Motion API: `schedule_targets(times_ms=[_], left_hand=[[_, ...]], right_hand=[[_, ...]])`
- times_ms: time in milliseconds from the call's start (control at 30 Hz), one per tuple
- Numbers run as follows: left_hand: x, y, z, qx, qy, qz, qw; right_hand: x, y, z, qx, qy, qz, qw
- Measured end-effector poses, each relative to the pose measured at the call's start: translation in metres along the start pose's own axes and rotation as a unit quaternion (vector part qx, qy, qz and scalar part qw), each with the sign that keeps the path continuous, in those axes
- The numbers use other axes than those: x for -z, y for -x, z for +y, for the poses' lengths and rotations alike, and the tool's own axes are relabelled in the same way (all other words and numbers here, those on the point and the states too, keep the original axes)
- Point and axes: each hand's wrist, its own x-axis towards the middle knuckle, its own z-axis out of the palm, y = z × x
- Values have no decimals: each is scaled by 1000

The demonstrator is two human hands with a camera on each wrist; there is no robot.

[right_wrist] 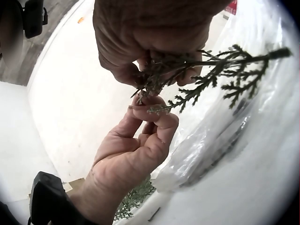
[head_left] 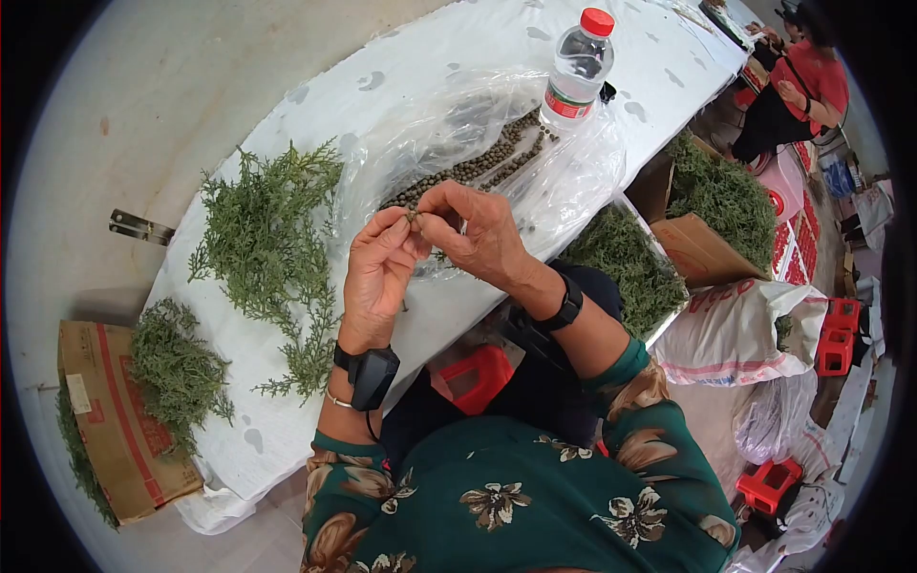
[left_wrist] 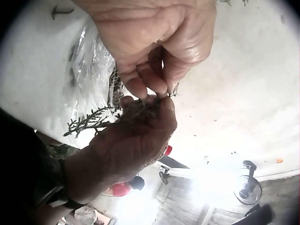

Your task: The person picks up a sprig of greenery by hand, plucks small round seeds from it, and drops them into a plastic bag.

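Both hands meet over the near edge of the white table. My right hand (head_left: 489,234) pinches a green conifer-like sprig (right_wrist: 253,60); in the right wrist view its stem sticks out to the right, past the fingers. Thumb and fingers of my left hand (head_left: 374,279) pinch at the sprig's tip, right against the right fingertips. What small piece sits between the fingertips is largely covered. Just beyond the hands, strands of small brown beads (head_left: 468,170) lie on a clear plastic bag (head_left: 411,129). To the left spreads a heap of green sprigs (head_left: 263,229).
A water bottle (head_left: 583,72) with a red cap stands on the plastic. A smaller clump of sprigs (head_left: 172,358) lies by a cardboard box (head_left: 115,382) at left. Boxes of greenery (head_left: 721,205), a white sack (head_left: 726,329) and red stools (head_left: 769,485) are at right. Another person (head_left: 807,86) is farther back.
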Motion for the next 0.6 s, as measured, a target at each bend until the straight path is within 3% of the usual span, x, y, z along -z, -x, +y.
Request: schedule_targets(times_ms=[600], left_hand=[[4, -1, -1, 3, -19, -10, 1000]], right_hand=[[-3, 1, 5, 67, 28, 21, 997]])
